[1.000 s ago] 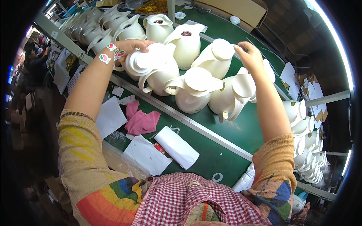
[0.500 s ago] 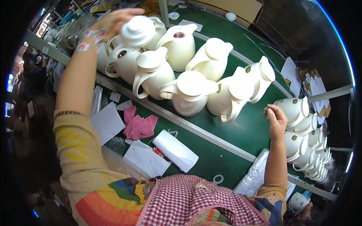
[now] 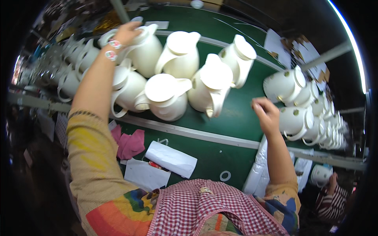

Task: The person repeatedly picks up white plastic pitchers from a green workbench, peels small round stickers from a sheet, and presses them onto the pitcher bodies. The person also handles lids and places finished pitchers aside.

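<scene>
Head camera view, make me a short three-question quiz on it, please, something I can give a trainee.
1. True or false: the right hand is gripping a jug's handle.
2. Fill in (top or base): the left hand is at the ____ of a white spouted jug.
3. Multiple choice: what colour is the crumpled cloth on the green work surface? a) blue, b) yellow, c) pink.

Key: 1. False. 2. Top. 3. c.
</scene>
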Motion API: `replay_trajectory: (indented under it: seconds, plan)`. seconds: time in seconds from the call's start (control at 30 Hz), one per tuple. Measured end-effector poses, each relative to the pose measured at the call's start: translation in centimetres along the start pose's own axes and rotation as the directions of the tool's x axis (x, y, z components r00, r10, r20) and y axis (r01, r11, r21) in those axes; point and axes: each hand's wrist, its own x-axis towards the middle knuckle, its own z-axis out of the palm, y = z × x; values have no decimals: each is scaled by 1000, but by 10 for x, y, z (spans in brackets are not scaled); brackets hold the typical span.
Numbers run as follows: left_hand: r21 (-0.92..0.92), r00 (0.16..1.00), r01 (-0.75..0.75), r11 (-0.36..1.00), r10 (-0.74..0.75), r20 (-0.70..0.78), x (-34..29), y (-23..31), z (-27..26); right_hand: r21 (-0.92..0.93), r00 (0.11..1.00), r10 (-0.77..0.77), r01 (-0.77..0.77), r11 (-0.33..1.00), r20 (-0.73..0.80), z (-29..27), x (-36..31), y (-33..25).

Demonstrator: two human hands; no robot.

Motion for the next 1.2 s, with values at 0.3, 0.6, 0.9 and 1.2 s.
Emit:
replay_trajectory:
  seconds: [0.3,0.6,0.9,1.2]
  plan:
    - [-672,916,140,727,163,367,-163,174,11,222,872,478,-447,867,-110,32,98,73]
    - [-755,850,346,557,154,503,-301,247,213,475,908,416,-348,809,-42,-8,-10,83]
    - [-871,916,296,392,143,376,-310,258,350,-456,977,-52,-49,889,-206,-82,-71,33]
    - [-812,944,142,566,168,283,-286,270,323,-637,952,-182,300,710,245,-96,18,49]
